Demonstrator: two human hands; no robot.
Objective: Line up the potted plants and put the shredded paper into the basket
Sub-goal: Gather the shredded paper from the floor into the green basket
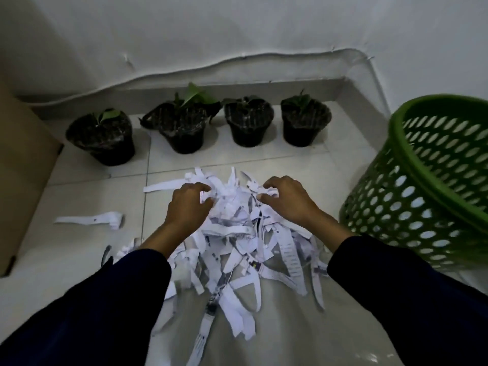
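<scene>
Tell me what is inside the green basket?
Through the holes of the green basket only pale floor shows and no paper is seen. Its inner bottom is hidden by the wall and the picture edge.

Both hands [232, 204] seemingly clutching shredded paper [237, 241]

A: Surface? Pale tiled floor [303, 159], grout lines visible.

B: Resting on it: four potted plants [184, 128] in a row by the wall; shredded paper [237, 249] heaped mid-floor; one loose strip [92, 219] lying apart to the left.

A: Also a green basket [422, 186] at right, a cardboard box [23, 167] at left.
</scene>
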